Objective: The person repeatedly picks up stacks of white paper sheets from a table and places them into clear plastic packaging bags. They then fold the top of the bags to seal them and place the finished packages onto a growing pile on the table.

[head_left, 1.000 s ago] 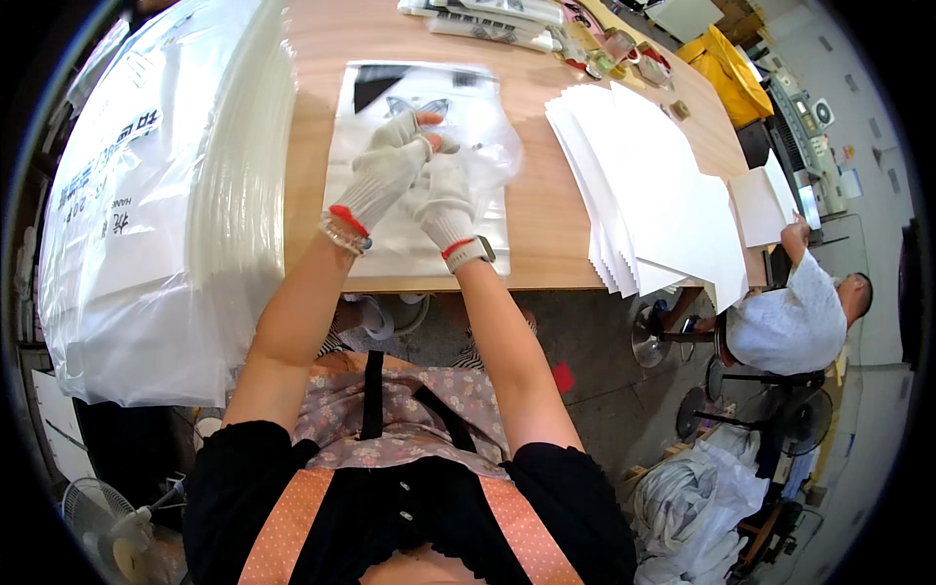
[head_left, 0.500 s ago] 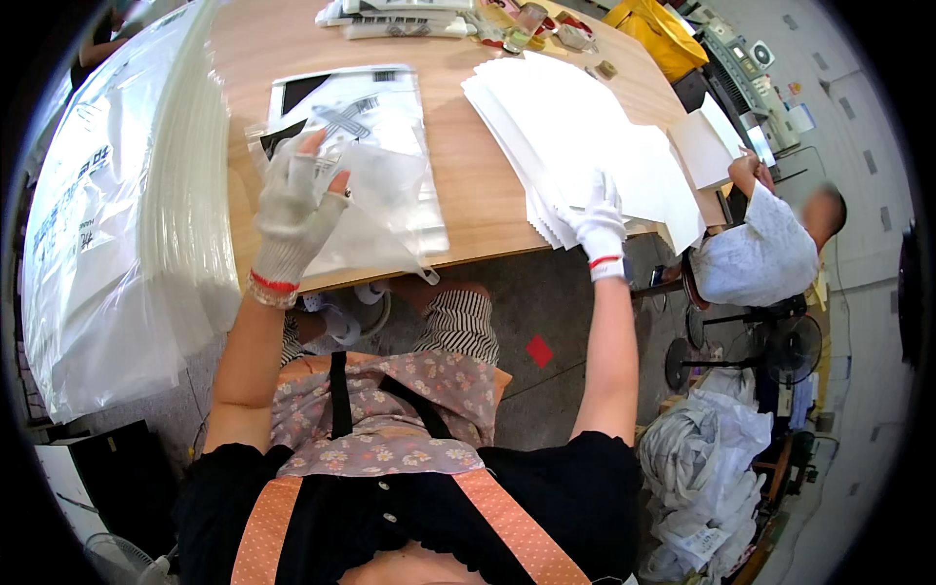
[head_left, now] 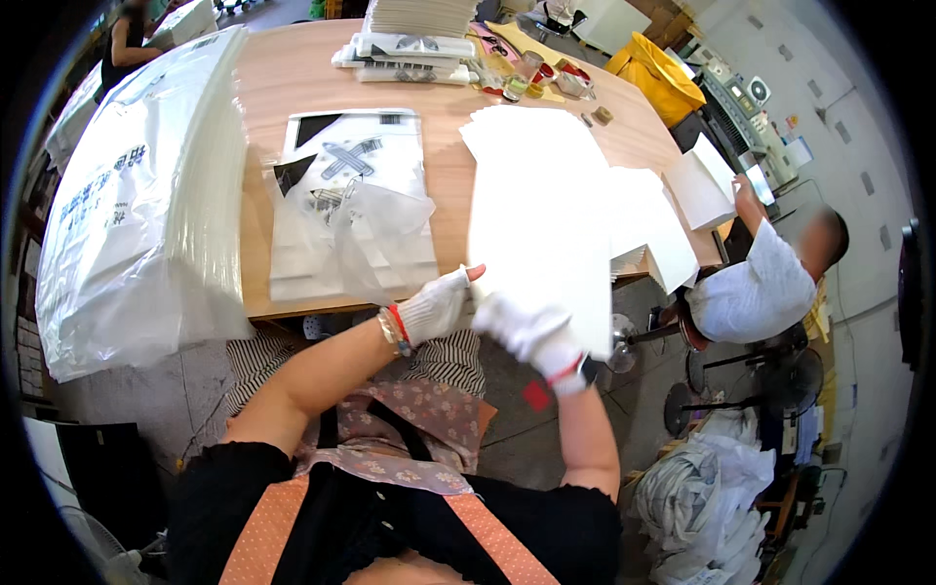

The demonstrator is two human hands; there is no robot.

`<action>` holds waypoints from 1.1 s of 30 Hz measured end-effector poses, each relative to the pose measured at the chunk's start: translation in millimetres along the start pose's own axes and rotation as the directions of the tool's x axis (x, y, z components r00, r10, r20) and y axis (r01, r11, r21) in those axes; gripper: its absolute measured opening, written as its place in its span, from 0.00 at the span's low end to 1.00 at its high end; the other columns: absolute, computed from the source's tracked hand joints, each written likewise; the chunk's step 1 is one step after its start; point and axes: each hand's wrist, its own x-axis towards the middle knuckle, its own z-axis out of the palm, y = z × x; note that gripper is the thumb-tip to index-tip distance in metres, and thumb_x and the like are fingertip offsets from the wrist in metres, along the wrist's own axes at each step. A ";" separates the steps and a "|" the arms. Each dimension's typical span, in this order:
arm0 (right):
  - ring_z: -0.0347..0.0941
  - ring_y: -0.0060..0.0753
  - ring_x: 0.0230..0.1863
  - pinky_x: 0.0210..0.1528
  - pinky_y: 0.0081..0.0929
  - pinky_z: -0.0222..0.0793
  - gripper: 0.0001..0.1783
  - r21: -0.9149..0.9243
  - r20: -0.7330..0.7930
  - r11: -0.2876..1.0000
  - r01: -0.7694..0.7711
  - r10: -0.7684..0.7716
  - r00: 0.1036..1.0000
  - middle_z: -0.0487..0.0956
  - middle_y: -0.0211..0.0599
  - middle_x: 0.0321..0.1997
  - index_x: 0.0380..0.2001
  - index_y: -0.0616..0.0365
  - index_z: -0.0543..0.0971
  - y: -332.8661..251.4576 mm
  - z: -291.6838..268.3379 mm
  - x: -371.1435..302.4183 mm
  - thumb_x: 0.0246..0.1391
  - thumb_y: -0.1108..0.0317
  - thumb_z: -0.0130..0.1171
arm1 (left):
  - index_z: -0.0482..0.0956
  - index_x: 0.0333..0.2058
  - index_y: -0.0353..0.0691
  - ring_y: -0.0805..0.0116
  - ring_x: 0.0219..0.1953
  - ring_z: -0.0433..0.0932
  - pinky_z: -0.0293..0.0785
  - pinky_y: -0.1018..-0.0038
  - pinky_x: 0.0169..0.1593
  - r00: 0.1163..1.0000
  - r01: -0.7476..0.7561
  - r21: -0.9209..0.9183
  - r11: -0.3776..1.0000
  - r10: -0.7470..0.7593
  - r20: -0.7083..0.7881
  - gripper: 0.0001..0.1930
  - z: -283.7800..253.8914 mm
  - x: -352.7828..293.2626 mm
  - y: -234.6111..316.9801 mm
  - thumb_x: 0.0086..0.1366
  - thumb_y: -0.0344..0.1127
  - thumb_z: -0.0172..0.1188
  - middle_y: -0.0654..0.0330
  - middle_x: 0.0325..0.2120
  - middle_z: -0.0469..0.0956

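A large white sheet reaches toward me from a stack of white sheets and extends past the table's near edge. My left hand, in a white glove with bare fingertips, is closed at the sheet's left edge. My gloved right hand lies over the sheet's near part; motion smears its fingers, so their grip is unclear. Left of the sheet, a pile of printed white plastic bags lies flat. A loose, crumpled translucent bag rests on top of it.
A tall stack of clear plastic bags covers the table's left side. Packaged bundles, jars and a yellow bag sit toward the back. At right a seated person handles a white folded sheet; fans stand behind.
My left hand has left the translucent bag and moved right to the white sheet. My right hand has come nearer and leftward; the sheet has slid toward me, past the table edge.
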 end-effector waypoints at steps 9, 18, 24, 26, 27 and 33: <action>0.70 0.39 0.51 0.52 0.37 0.70 0.35 0.916 0.378 -0.372 -0.148 0.683 0.625 0.71 0.48 0.51 0.53 0.69 0.63 18.0 72.9 -93.5 0.60 0.45 0.45 | 0.52 0.57 0.26 0.58 0.47 0.69 0.67 0.68 0.48 0.928 -0.016 1.000 -0.017 0.371 0.022 0.36 31.2 -78.6 -6.7 0.52 0.32 0.55 0.43 0.50 0.66; 0.75 0.33 0.39 0.43 0.29 0.71 0.24 0.940 -0.190 0.337 -0.062 0.664 0.724 0.77 0.44 0.41 0.46 0.72 0.70 -58.4 91.7 -59.1 0.55 0.60 0.57 | 0.65 0.52 0.29 0.39 0.59 0.56 0.50 0.45 0.60 0.430 0.144 0.669 -0.729 0.655 0.621 0.35 27.3 -104.2 13.8 0.49 0.45 0.61 0.35 0.54 0.58; 0.77 0.39 0.38 0.41 0.31 0.72 0.18 0.521 -0.266 0.808 -0.277 0.462 0.846 0.78 0.45 0.41 0.44 0.60 0.75 -58.1 36.9 -99.5 0.48 0.71 0.62 | 0.69 0.51 0.30 0.70 0.44 0.75 0.73 0.81 0.42 0.803 -0.442 0.739 0.509 0.591 0.073 0.27 11.7 -116.4 133.1 0.55 0.38 0.63 0.53 0.45 0.75; 0.77 0.43 0.38 0.40 0.32 0.73 0.18 0.291 -0.215 0.921 -0.260 0.328 0.920 0.78 0.47 0.41 0.43 0.58 0.76 -59.9 35.9 -102.9 0.45 0.75 0.62 | 0.70 0.50 0.31 0.77 0.41 0.75 0.72 0.86 0.38 0.778 -0.507 0.721 0.473 0.611 0.146 0.22 1.6 -105.5 150.2 0.59 0.35 0.59 0.59 0.46 0.75; 0.77 0.48 0.35 0.37 0.35 0.74 0.19 0.198 -0.207 0.961 -0.191 0.231 0.950 0.78 0.50 0.40 0.44 0.57 0.76 -61.2 40.0 -95.2 0.45 0.75 0.60 | 0.71 0.51 0.33 0.77 0.41 0.75 0.72 0.85 0.38 0.780 -0.502 0.740 0.448 0.604 0.163 0.21 1.1 -100.6 152.8 0.59 0.35 0.58 0.60 0.46 0.75; 0.74 0.49 0.38 0.40 0.39 0.71 0.16 -0.097 0.375 0.912 -0.398 0.403 0.834 0.78 0.45 0.38 0.38 0.58 0.75 -48.7 73.1 9.8 0.44 0.64 0.60 | 0.71 0.47 0.45 0.54 0.45 0.76 0.74 0.61 0.42 0.946 -0.015 0.940 -0.341 0.300 0.124 0.20 66.7 -56.3 30.2 0.55 0.42 0.58 0.52 0.37 0.75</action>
